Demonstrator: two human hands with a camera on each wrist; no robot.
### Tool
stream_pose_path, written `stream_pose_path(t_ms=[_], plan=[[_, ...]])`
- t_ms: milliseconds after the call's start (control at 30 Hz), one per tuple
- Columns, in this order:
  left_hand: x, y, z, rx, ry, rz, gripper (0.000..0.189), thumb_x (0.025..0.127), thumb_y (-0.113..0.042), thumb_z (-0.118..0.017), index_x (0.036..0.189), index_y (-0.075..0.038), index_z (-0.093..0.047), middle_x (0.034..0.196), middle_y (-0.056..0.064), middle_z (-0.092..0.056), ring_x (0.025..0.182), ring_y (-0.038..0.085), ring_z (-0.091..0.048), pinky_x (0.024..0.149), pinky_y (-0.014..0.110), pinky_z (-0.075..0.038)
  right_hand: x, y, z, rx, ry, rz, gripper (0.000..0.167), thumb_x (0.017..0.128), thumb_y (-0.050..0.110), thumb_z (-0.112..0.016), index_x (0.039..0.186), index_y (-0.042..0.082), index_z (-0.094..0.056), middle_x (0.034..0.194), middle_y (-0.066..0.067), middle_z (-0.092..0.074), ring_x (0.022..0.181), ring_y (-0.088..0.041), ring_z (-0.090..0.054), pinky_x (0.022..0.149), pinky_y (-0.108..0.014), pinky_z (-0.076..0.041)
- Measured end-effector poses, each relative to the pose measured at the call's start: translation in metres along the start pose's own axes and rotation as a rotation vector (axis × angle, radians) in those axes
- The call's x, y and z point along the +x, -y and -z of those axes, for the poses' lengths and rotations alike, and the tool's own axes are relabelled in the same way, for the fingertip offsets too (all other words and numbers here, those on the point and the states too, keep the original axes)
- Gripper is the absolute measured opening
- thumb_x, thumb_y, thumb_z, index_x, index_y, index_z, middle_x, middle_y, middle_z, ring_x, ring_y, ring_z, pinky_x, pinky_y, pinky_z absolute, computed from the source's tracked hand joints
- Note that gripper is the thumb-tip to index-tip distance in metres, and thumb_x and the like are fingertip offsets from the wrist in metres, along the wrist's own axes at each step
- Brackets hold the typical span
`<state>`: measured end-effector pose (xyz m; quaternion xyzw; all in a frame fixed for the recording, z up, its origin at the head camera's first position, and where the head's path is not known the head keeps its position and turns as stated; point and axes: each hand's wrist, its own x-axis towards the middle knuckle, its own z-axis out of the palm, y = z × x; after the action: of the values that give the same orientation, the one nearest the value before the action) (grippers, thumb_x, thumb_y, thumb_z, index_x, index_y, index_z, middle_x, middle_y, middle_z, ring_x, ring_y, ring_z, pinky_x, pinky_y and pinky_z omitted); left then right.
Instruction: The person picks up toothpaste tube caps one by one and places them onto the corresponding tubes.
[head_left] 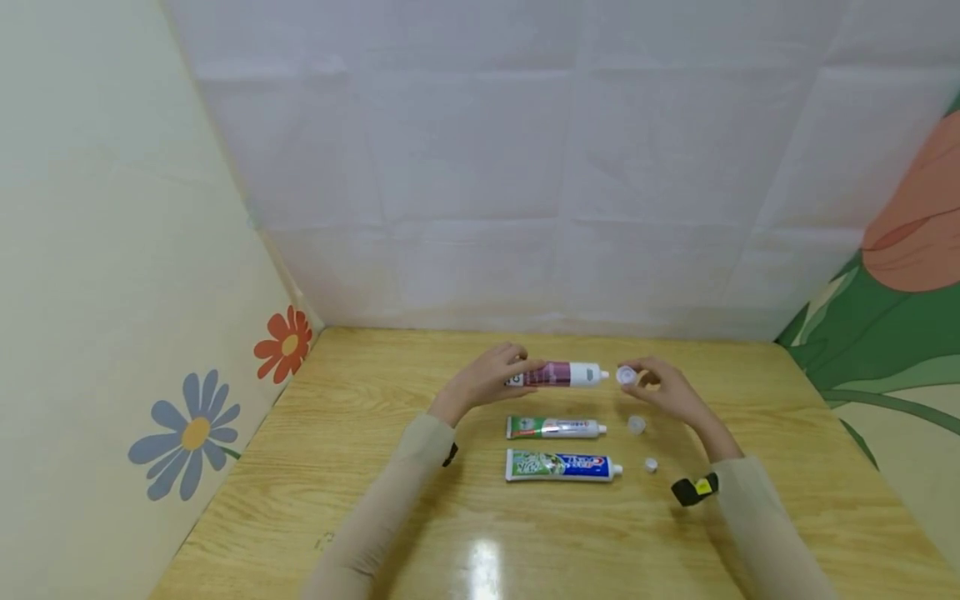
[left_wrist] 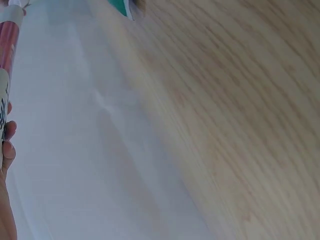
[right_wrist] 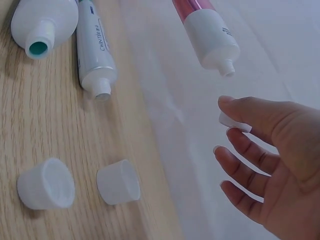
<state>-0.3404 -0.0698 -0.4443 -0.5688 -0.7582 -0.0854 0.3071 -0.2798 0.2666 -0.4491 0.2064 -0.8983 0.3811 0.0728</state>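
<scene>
My left hand (head_left: 486, 380) grips a purple and white toothpaste tube (head_left: 558, 374) by its rear half, above the far part of the table. The tube's bare white nozzle points right. Between thumb and fingertips, my right hand (head_left: 667, 392) pinches a white cap (right_wrist: 235, 123), a short gap away from that nozzle. The cap's hollow side shows in the head view. Only the left fingers and part of the tube appear at the left wrist view's edge.
Nearer me lie a green and silver toothpaste tube (head_left: 558, 427) and a green and blue one (head_left: 558, 466), both uncapped, nozzles to the right. Two white caps stand right of them, one farther (head_left: 636, 425), one nearer (head_left: 651, 465). A white cloth (head_left: 480, 275) hangs behind the wooden table (head_left: 360, 367).
</scene>
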Motion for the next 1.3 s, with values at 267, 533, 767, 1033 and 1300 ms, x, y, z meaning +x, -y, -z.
stream_pose_path(t_ms=[267, 533, 767, 1033, 1300], plan=[[0.001, -0.002, 0.004, 0.008, -0.063, -0.008, 0.048, 0.078, -0.034, -0.073, 0.121, -0.016, -0.059, 0.098, 0.006, -0.059, 0.081, 0.013, -0.053, 0.073, 0.022, -0.048, -0.002, 0.006, 0.002, -0.009, -0.02, 0.037, 0.038, 0.087, 0.018, -0.065, 0.121, 0.003, -0.058, 0.104, -0.011, -0.058, 0.08, -0.02, -0.055, 0.073, -0.036, -0.047], [0.002, -0.005, 0.011, 0.038, -0.074, 0.003, 0.049, 0.076, -0.033, -0.075, 0.12, -0.017, -0.059, 0.099, 0.005, -0.06, 0.083, 0.014, -0.054, 0.074, 0.024, -0.048, -0.004, 0.011, 0.003, -0.028, -0.061, 0.049, 0.038, 0.087, 0.019, -0.066, 0.122, 0.006, -0.058, 0.109, -0.013, -0.058, 0.091, -0.029, -0.057, 0.084, -0.054, -0.046], [0.004, -0.01, 0.02, 0.074, -0.109, -0.007, 0.052, 0.074, -0.033, -0.077, 0.12, -0.017, -0.059, 0.099, 0.005, -0.06, 0.082, 0.014, -0.054, 0.073, 0.023, -0.048, -0.005, 0.02, 0.006, 0.007, -0.063, 0.03, 0.042, 0.086, 0.016, -0.067, 0.123, 0.0, -0.056, 0.109, -0.016, -0.062, 0.094, -0.033, -0.059, 0.079, -0.055, -0.048], [0.005, -0.012, 0.024, 0.101, -0.162, -0.031, 0.05, 0.075, -0.035, -0.076, 0.119, -0.018, -0.058, 0.099, 0.005, -0.059, 0.079, 0.012, -0.052, 0.07, 0.02, -0.047, -0.009, 0.031, 0.009, -0.008, -0.078, 0.048, 0.042, 0.085, 0.018, -0.067, 0.125, 0.006, -0.057, 0.109, -0.011, -0.062, 0.092, -0.027, -0.058, 0.08, -0.052, -0.047], [0.006, -0.016, 0.026, 0.138, -0.233, -0.09, 0.046, 0.074, -0.036, -0.076, 0.114, -0.016, -0.062, 0.095, 0.005, -0.059, 0.077, 0.012, -0.051, 0.068, 0.02, -0.045, -0.013, 0.041, 0.011, -0.015, -0.106, 0.067, 0.046, 0.085, 0.017, -0.068, 0.128, 0.008, -0.054, 0.111, -0.012, -0.061, 0.091, -0.026, -0.059, 0.08, -0.051, -0.048]])
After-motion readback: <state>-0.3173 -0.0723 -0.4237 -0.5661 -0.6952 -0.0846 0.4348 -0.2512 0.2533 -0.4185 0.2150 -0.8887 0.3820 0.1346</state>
